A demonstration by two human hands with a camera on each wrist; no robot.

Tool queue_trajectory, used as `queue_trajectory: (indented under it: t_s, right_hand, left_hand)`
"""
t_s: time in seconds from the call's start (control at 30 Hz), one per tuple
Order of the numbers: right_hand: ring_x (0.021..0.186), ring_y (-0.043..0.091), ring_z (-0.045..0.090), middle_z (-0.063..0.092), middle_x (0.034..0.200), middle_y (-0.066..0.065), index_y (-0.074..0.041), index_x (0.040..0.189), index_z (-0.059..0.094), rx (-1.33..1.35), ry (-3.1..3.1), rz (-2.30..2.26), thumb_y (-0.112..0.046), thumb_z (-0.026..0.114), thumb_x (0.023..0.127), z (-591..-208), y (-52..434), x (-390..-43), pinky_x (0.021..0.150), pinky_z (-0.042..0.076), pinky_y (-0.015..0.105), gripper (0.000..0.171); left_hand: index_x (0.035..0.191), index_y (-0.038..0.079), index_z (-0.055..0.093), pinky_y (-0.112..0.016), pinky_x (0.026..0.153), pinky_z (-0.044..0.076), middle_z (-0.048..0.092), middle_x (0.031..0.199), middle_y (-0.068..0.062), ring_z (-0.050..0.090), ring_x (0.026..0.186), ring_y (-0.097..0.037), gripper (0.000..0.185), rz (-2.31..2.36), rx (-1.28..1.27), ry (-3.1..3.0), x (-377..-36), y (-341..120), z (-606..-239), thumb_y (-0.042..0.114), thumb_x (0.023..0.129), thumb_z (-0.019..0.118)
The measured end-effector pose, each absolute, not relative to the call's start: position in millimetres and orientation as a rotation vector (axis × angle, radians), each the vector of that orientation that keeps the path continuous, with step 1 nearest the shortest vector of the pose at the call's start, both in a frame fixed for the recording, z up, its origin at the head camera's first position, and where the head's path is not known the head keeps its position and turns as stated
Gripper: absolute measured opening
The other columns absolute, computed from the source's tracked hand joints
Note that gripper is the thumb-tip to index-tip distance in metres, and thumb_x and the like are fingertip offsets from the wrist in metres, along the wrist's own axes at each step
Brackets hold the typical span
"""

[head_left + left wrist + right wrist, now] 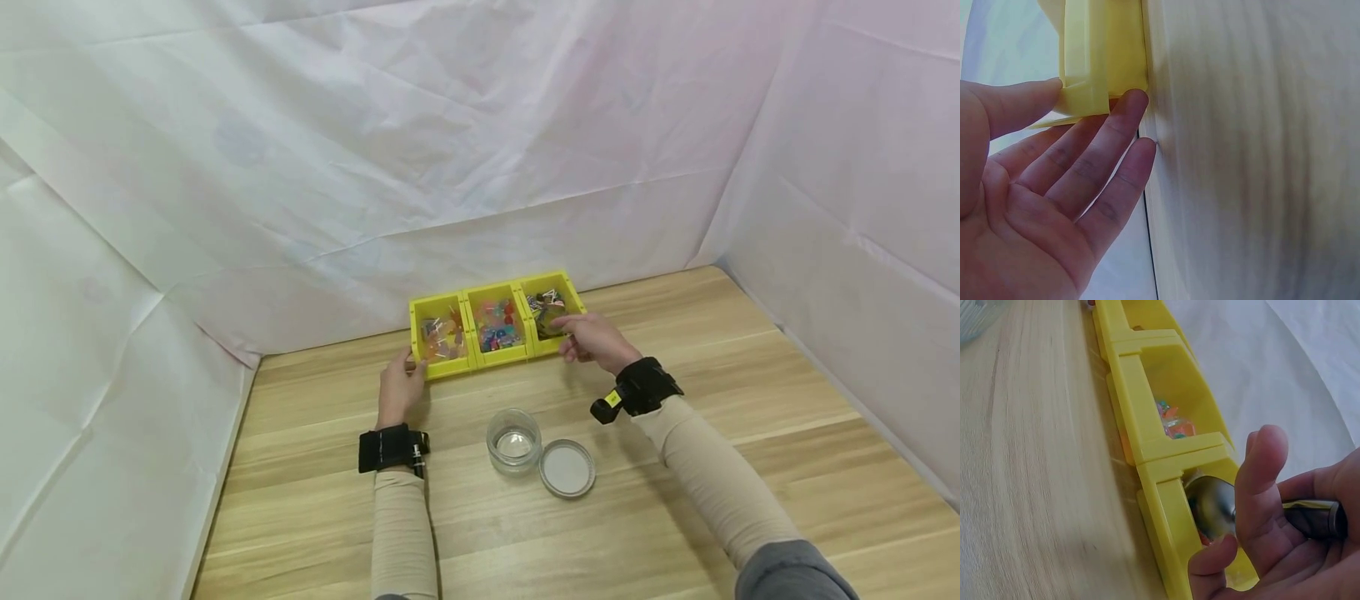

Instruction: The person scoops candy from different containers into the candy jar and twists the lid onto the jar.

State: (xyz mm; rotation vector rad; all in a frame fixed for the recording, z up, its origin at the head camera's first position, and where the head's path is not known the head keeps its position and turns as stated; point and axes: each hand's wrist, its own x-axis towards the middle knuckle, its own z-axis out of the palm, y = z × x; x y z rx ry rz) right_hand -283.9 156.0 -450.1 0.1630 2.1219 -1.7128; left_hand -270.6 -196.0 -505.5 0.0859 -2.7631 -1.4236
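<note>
My left hand [400, 387] holds the front left corner of a yellow three-part bin [504, 356], thumb on one side of the wall and fingers on the other. In the right wrist view, my right hand [1272, 531] grips a metal spoon [1211, 505] by its thick dark handle. The spoon's bowl is down inside the right compartment, partly hidden by the fingers. That compartment holds small dark and white striped pieces [546, 300]. Small colourful pieces [498, 333] fill the middle one, and orange and clear pieces with white sticks [444, 337] lie in the left one.
A clear glass jar [514, 442] without its lid stands on the wooden table [315, 467], nearer than the bin. Touching or close to its right lies a round lid [567, 469] with a silver rim. White cloth [450, 167] hangs behind the bin and along both sides.
</note>
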Motion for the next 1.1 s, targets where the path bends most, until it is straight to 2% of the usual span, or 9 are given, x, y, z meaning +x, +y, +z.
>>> queue_trajectory:
  t_s: [0.1, 0.2, 0.33, 0.43, 0.77, 1.1]
  right_hand:
    - [0.066, 0.019, 0.062, 0.064, 0.073, 0.003, -0.007, 0.143, 0.050, 0.188, 2.105, -1.743, -0.019, 0.038, 0.105, -454, 154, -285, 0.067, 0.045, 0.031, 0.042]
    - [0.064, 0.016, 0.061, 0.063, 0.074, 0.003, -0.007, 0.144, 0.050, 0.222, 2.076, -1.790, -0.020, 0.038, 0.106, -457, 152, -285, 0.074, 0.050, 0.034, 0.042]
    - [0.060, 0.012, 0.057, 0.061, 0.074, 0.002, -0.005, 0.146, 0.047, 0.223, 2.022, -1.868, -0.024, 0.039, 0.107, -459, 152, -284, 0.082, 0.052, 0.039, 0.044]
    - [0.061, 0.011, 0.055, 0.060, 0.074, 0.002, -0.004, 0.147, 0.045, 0.176, 1.987, -1.931, -0.026, 0.040, 0.108, -466, 154, -284, 0.078, 0.051, 0.037, 0.045]
    - [0.066, 0.015, 0.060, 0.064, 0.076, 0.008, -0.002, 0.143, 0.050, -0.060, 2.191, -1.823, -0.015, 0.038, 0.107, -488, 157, -275, 0.070, 0.057, 0.033, 0.040]
    - [0.072, 0.023, 0.063, 0.065, 0.081, 0.011, -0.007, 0.143, 0.053, -0.083, 2.240, -1.811, -0.014, 0.037, 0.107, -489, 158, -275, 0.070, 0.057, 0.029, 0.040]
  left_hand:
    - [0.142, 0.009, 0.052, -0.051, 0.089, 0.055, 0.065, 0.124, -0.025, 0.064, 0.112, -0.039, 0.041, -1.419, 0.092, -2.764, -270, -196, -506, 0.019, 0.102, 0.056]
    - [0.143, 0.010, 0.051, -0.051, 0.089, 0.055, 0.064, 0.125, -0.024, 0.063, 0.112, -0.039, 0.042, -1.414, 0.102, -2.770, -269, -194, -507, 0.019, 0.102, 0.055]
    - [0.144, 0.011, 0.050, -0.051, 0.091, 0.054, 0.063, 0.126, -0.024, 0.062, 0.114, -0.039, 0.042, -1.416, 0.110, -2.775, -269, -192, -504, 0.019, 0.103, 0.055]
    - [0.145, 0.010, 0.049, -0.051, 0.092, 0.054, 0.063, 0.127, -0.024, 0.062, 0.115, -0.039, 0.043, -1.419, 0.104, -2.778, -269, -192, -502, 0.018, 0.103, 0.054]
    - [0.145, 0.010, 0.049, -0.050, 0.092, 0.054, 0.063, 0.127, -0.024, 0.062, 0.116, -0.039, 0.043, -1.410, 0.103, -2.780, -268, -197, -502, 0.017, 0.103, 0.054]
    - [0.144, 0.011, 0.051, -0.050, 0.092, 0.054, 0.062, 0.129, -0.022, 0.060, 0.118, -0.038, 0.041, -1.420, 0.113, -2.773, -267, -198, -503, 0.018, 0.103, 0.054]
